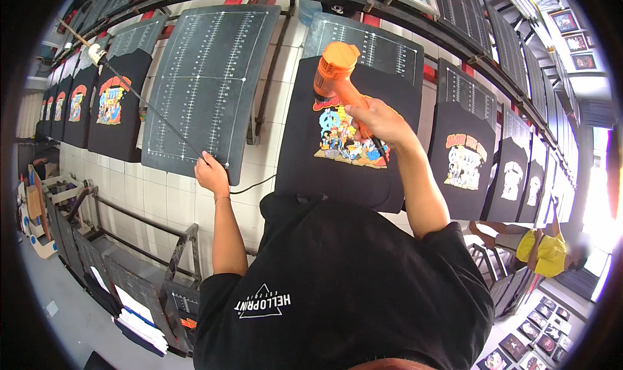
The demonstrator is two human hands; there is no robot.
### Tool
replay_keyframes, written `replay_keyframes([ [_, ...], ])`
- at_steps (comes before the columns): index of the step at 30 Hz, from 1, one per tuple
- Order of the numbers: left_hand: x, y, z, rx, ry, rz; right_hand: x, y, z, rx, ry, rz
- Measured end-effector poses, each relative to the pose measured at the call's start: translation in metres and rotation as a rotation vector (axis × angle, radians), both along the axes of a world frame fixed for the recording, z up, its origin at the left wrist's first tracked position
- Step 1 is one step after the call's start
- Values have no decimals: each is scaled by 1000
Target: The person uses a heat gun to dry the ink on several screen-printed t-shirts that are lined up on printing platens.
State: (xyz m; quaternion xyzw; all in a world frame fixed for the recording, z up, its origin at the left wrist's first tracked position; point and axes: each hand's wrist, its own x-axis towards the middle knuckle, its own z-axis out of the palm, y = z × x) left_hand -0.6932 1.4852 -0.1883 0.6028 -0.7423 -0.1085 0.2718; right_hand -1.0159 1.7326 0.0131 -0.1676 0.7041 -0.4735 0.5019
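Observation:
My right hand (pixel 383 122) is wrapped round the handle of an orange hair dryer (pixel 339 61). Its dark nozzle points down over a black T-shirt (pixel 302 123), apart from the cloth. A colourful cartoon print (pixel 350 139) covers the shirt's middle, partly hidden by the dryer and my hand. The shirt lies on a dark printing board (pixel 370 45) with white ruled marks. My left hand (pixel 212 174) is closed on a thin black cord (pixel 162 120) by the near right corner of a bare marked board (pixel 201 78). The cord runs up left to a white connector (pixel 97 53) on a stick.
More boards with printed black shirts (pixel 78 104) line up on the left, and others (pixel 462 162) on the right. Metal rails (pixel 143 224) stand lower left, beside a stack of folded cloth (pixel 143 331). A person in a yellow top (pixel 550 253) is at the far right.

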Motion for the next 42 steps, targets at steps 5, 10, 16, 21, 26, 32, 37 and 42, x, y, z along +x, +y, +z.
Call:
replay_keyframes([
  [5, -2, 0, 1, 1, -1, 23, 4, -4, 8, 27, 46, 59],
  [10, 0, -1, -1, -18, -5, 20, 3, -6, 6, 44, 41, 103],
  [16, 0, -1, 0, -22, -2, 7, 10, -1, 8, 35, 37, 109],
  [21, 1, -2, -2, -41, -24, 4, 14, -1, 15, 63, 33, 83],
  [26, -2, 0, 2, -46, -9, 14, 14, 0, 15, 91, 24, 103],
  [32, -1, 0, 3, -31, -4, 13, 18, -2, 20, 78, 12, 113],
  [37, 0, -1, 0, -48, -11, 20, 18, -1, 15, 89, 68, 142],
  [42, 0, -2, -2, -55, -5, 6, 12, -4, 7, 44, 115, 133],
])
